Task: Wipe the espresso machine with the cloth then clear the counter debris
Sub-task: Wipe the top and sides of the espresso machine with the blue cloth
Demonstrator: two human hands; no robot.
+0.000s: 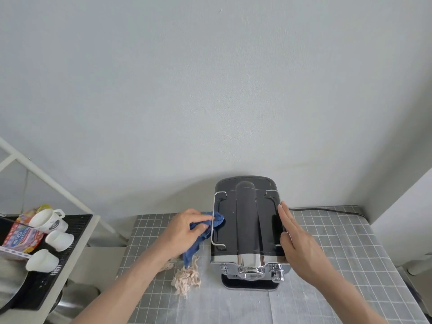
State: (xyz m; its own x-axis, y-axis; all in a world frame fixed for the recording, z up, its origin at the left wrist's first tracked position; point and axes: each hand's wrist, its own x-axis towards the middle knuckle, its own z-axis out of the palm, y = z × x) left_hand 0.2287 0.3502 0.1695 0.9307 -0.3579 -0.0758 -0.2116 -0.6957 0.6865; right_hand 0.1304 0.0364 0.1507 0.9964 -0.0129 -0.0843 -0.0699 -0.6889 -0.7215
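A black and chrome espresso machine stands on the grey grid-patterned counter, close to the wall. My left hand grips a blue cloth and presses it against the machine's top left edge, by the chrome rail. The cloth's loose end hangs down below my hand. With straight fingers, my right hand rests flat against the machine's right side. A crumpled beige paper scrap lies on the counter left of the machine's base, and a smaller piece shows beside my left forearm.
A black power cord runs along the wall behind the machine to the right. To the left, a black tray holds three white cups and a colourful packet. A white frame leans at the far left.
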